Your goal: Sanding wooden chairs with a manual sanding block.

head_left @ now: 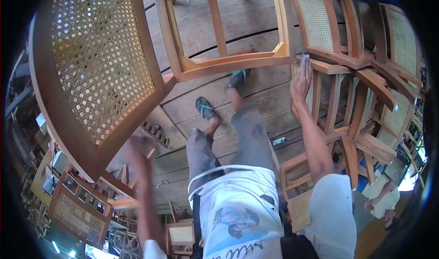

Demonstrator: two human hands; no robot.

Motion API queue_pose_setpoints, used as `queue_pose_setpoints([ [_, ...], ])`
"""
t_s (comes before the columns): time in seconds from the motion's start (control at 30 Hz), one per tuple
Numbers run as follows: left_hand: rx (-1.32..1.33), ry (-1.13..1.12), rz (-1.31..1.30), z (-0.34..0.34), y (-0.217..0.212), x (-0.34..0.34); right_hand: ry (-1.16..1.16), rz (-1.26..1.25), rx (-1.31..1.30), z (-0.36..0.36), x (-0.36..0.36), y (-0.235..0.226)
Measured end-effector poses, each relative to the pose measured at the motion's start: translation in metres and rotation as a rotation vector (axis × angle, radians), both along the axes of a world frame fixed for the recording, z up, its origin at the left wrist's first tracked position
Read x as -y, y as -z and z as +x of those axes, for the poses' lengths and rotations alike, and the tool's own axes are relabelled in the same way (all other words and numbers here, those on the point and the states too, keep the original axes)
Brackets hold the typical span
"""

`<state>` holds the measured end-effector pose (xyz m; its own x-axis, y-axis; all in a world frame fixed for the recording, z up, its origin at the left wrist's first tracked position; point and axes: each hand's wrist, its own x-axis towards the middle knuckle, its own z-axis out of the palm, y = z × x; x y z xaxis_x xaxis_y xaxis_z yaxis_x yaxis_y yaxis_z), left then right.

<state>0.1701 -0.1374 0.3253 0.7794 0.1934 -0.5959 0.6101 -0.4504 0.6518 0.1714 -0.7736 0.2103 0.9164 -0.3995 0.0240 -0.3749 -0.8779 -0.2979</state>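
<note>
– Starting at the fingers, how do they stand?
– On the right hand (300,86), stretched out straight and close together, beside the right corner of a brown wooden chair with a woven cane back (165,86); whether they touch it, I cannot tell.
– And the left hand (139,145)?
– Blurred, below the cane back; I cannot tell how its fingers stand.
– Where does that chair lie?
– Across the upper left and upper middle, its seat frame (233,66) open, above a grey plank floor (270,83).
– Further out?
– Piled brown chairs with cane panels (352,60) at right, a person in a pale shirt (384,197) at lower right.
</note>
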Motion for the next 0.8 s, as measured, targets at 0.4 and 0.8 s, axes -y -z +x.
queue_pose_setpoints([
  [0.4, -0.443, 0.497, -0.100, -0.155, -0.137, 0.100, -0.553, 0.386, 0.139, 0.034, -0.251, 0.027],
  [0.8, 1.069, -0.432, -0.131, 0.104, 0.175, 0.040, 0.536, 1.272, 0.926, -0.019, 0.028, 0.110],
])
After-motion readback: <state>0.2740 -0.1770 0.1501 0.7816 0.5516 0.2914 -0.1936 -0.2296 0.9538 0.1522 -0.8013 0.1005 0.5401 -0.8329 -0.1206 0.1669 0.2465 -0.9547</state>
